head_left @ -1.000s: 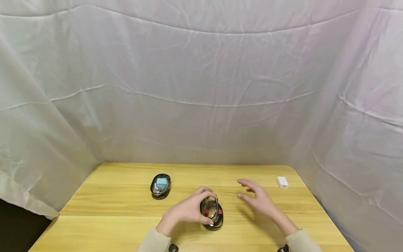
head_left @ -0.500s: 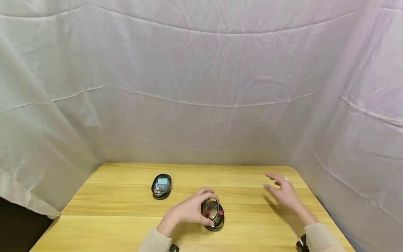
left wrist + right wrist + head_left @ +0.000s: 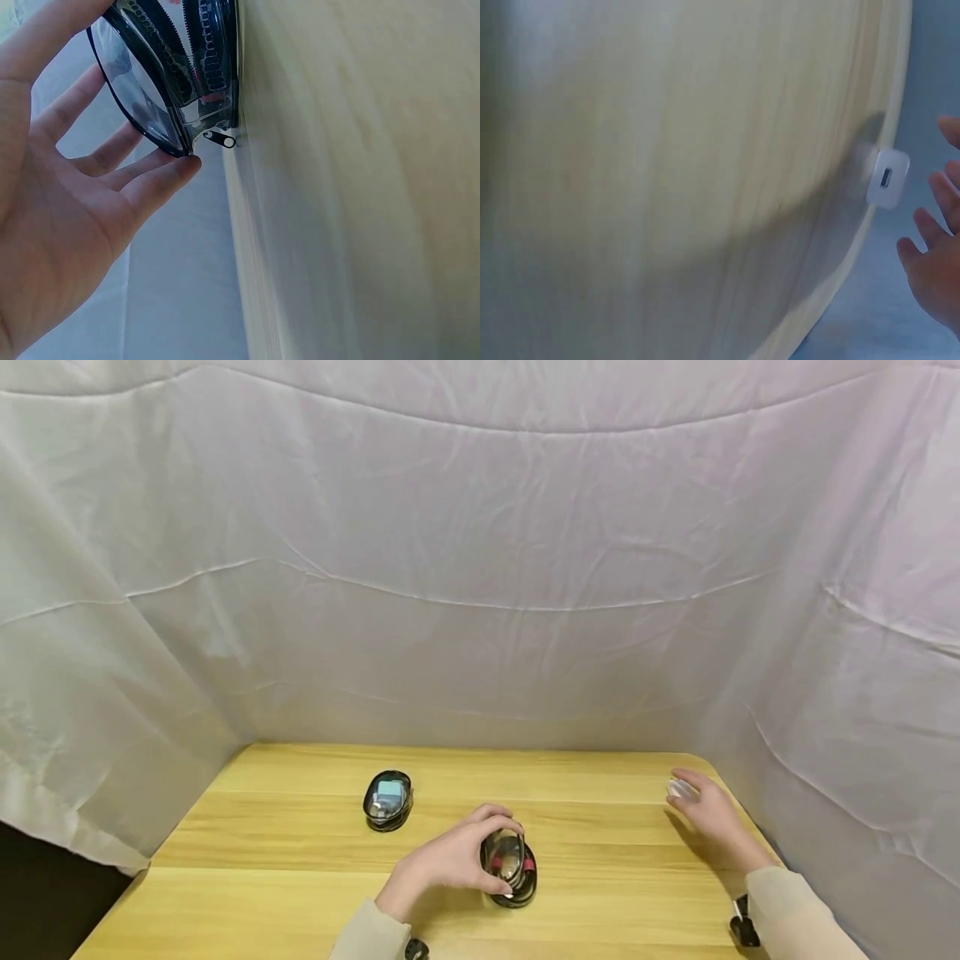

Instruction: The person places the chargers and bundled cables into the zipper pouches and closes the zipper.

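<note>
In the head view, my left hand (image 3: 450, 862) grips a clear zip case (image 3: 513, 860) with black trim near the front middle of the table. Through it, dark coils and pinkish-red bits show. From the left wrist, the thumb and fingertips spread around the raised clear lid of the case (image 3: 139, 82), and a black zipper pull (image 3: 220, 139) dangles at its lower end. On the right, my other hand (image 3: 708, 810) reaches over a white charger plug (image 3: 681, 789), fingers loosely bent. The right wrist view shows that charger (image 3: 889, 178) on the table with the fingers beside it.
A second clear case (image 3: 388, 802) with black trim and something light blue inside lies at the back left of the wooden table (image 3: 300, 910). Pale curtains (image 3: 480, 668) hang behind the table and along both sides.
My right hand has moved right, away from the middle of the table, to the white charger, which it now partly covers. The left hand stays on the clear case.
</note>
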The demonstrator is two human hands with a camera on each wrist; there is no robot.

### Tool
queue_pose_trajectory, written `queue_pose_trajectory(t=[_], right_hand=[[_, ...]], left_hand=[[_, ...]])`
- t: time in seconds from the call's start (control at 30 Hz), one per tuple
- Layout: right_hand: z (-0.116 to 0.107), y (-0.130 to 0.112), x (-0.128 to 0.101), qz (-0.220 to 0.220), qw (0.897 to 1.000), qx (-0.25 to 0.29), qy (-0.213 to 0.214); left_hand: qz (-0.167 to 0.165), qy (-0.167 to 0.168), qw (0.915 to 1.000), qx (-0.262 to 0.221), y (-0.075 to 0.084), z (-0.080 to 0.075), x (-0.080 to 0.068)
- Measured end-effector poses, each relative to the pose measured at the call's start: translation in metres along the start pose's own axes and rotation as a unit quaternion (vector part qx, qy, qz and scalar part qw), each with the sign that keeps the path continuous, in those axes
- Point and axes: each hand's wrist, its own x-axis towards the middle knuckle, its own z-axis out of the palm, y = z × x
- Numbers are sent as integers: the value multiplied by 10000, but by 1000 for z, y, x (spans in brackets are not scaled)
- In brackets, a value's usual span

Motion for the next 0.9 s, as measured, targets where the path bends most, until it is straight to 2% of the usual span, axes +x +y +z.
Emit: queue_pose_trajectory(t=[0.27, 0.6, 0.9], right_hand=[[-3, 14, -1, 182, 9992, -184, -307], [3, 21, 1, -270, 9984, -497, -4], [6, 9, -4, -160, 9995, -165, -200]], left_hand=[[17, -32, 10000, 35, 1, -1, 1], [-9, -58, 10000, 24, 1, 0, 0], [-4, -26, 10000, 22, -1, 0, 1]])
